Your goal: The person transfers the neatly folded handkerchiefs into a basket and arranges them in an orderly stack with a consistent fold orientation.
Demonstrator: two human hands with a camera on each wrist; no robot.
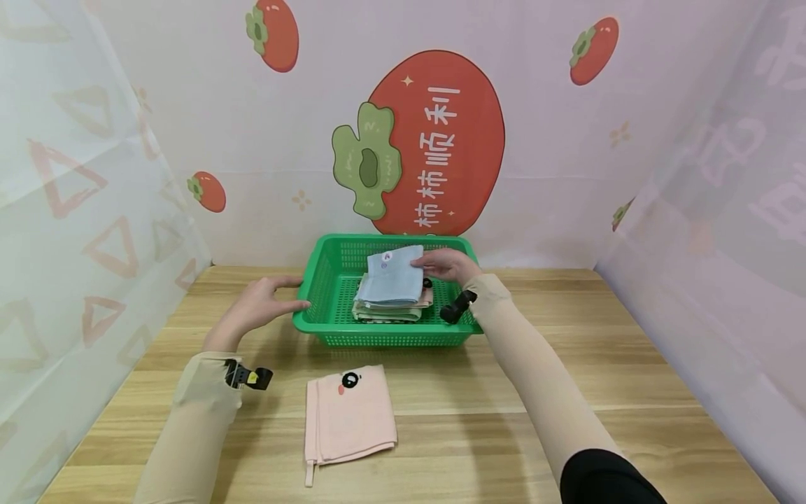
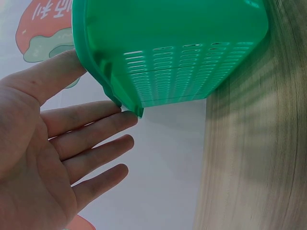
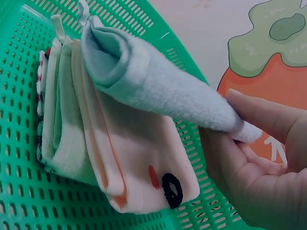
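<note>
A green plastic basket (image 1: 390,339) stands at the back of the table. My right hand (image 1: 448,264) pinches the edge of a folded light blue towel (image 1: 395,280) between thumb and fingers, and that edge is lifted. Beneath the blue towel, inside the basket, lie a folded peach towel (image 3: 144,153) with a black eye patch, a pale green towel (image 3: 72,148) and a dark-and-red patterned cloth (image 3: 40,105). With fingers straight, my left hand (image 1: 255,308) touches the basket's left rim; its thumb and fingertips are right at the edge in the left wrist view.
A folded pink towel (image 1: 352,420) with an eye patch and a hanging loop lies on the wooden table (image 1: 630,406) in front of the basket. A white backdrop printed with persimmons (image 1: 453,140) rises behind, with pale cloth walls on both sides.
</note>
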